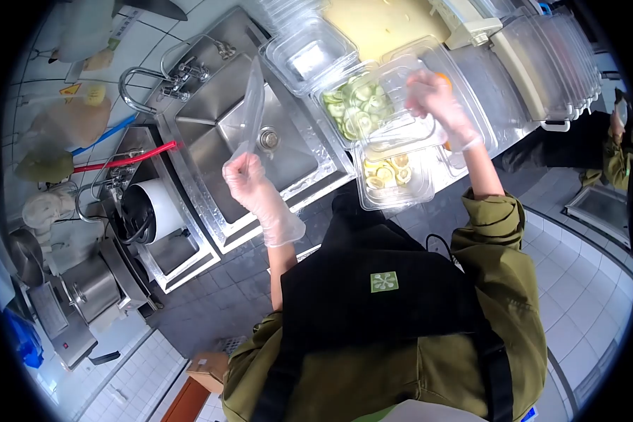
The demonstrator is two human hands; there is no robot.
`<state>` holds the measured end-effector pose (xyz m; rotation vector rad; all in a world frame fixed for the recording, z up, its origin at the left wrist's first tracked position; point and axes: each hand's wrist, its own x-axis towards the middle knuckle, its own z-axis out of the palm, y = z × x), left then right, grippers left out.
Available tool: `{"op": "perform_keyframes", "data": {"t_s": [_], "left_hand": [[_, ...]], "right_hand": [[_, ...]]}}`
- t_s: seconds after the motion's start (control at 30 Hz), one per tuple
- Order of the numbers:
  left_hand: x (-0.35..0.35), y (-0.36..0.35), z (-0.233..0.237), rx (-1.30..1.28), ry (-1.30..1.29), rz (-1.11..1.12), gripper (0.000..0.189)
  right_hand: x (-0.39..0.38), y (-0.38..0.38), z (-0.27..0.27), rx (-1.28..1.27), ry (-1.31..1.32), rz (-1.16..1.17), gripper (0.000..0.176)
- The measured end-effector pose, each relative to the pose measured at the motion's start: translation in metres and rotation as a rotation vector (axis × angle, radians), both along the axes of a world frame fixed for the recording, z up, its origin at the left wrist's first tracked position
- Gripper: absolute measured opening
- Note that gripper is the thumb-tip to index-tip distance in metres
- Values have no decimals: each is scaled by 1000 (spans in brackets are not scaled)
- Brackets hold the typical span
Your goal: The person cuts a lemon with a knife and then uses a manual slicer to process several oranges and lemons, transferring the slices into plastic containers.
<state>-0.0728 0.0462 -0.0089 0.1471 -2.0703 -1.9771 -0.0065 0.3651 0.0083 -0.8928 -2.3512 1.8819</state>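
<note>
— Hands, nearest first: how do they stand?
— Well apart, both gloved. My left hand (250, 179) is pinched on a clear plastic lid (253, 105), held nearly upright over the sink (211, 141). My right hand (436, 98) is closed on the clear plastic at the edge of a tub of green slices (355, 105).
— What surrounds that tub?
— On my side, just beside it, sits a tub of yellow slices (390, 176). Farther off stands a stack of empty clear tubs (309, 49), and behind the sink, the tap (148, 81).
</note>
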Motion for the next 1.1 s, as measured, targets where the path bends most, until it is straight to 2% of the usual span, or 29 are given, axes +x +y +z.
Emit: {"op": "perform_keyframes", "data": {"t_s": [0.07, 0.13, 0.2, 0.27, 0.33, 0.4, 0.43, 0.53, 0.6, 0.67, 0.73, 0.83, 0.93, 0.97, 1.03, 1.1], "left_hand": [[3, 9, 3, -3, 20, -32, 7], [10, 24, 10, -62, 83, -58, 5], [17, 33, 0, -186, 250, -142, 7], [29, 47, -9, -294, 409, -220, 14], [40, 62, -14, -483, 555, -419, 21], [47, 85, -23, -551, 586, -551, 21], [46, 90, -36, -589, 559, -560, 21], [39, 104, -75, -735, 471, -603, 22], [33, 105, -80, -892, 384, -645, 21], [30, 105, -81, -981, 356, -666, 22], [31, 105, -67, -1074, 340, -676, 25], [25, 103, -69, -1076, 397, -737, 30], [16, 102, -55, -1210, 405, -812, 30], [10, 105, -50, -1151, 414, -815, 32], [-8, 119, -47, -1035, 431, -821, 36], [-28, 137, -53, -1103, 566, -810, 46]], "right_hand": [[20, 16, 8, -171, 77, -82, 13], [48, 20, 12, -245, 151, -254, 18], [82, 19, 7, -401, 261, -482, 18], [119, 16, 9, -399, 187, -474, 17], [165, 20, -19, -426, 91, -448, 21], [185, -2, -23, -458, 72, -446, 24], [192, -14, -28, -495, 63, -481, 27], [198, -44, -41, -559, -24, -555, 16], [196, -58, -57, -524, -93, -603, 12], [196, -68, -67, -420, -134, -547, 10], [191, -83, -74, -369, -51, -653, 13], [177, -91, -77, -386, 10, -634, 20], [163, -90, -85, -322, -93, -536, 27], [161, -91, -92, -217, -70, -522, 35], [161, -90, -97, -255, -115, -529, 38], [169, -90, -97, -302, -143, -490, 40]]}}
